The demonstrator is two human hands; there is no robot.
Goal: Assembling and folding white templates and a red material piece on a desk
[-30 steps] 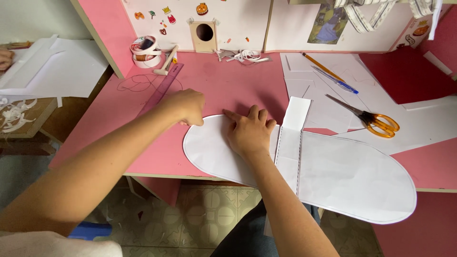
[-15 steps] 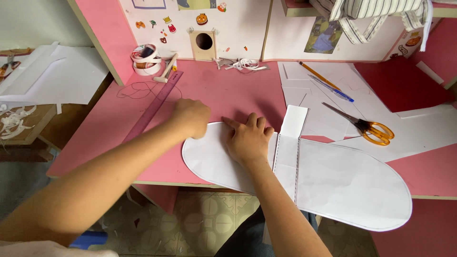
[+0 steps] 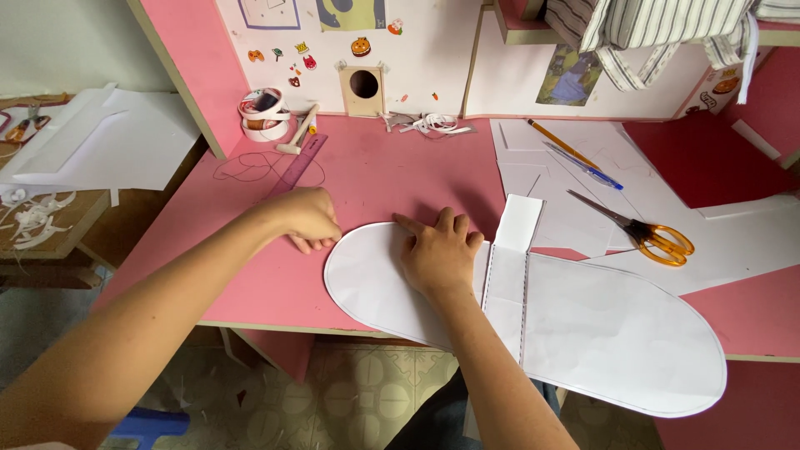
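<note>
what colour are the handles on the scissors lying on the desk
The scissors have orange handles with plain metal blades, seen clearly in the head view.

left hand fingertips curled under, striped cloth cut off at top

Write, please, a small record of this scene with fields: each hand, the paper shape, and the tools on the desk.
left hand: closed, on the pink desk at the rounded left end of the white paper shape
right hand: flat, pressing on the paper shape
paper shape: long, rounded ends, overhangs the desk front
scissors: orange handles, on white sheets at right
pen, pencil: beside the scissors
ruler, tape rolls: back left
</note>
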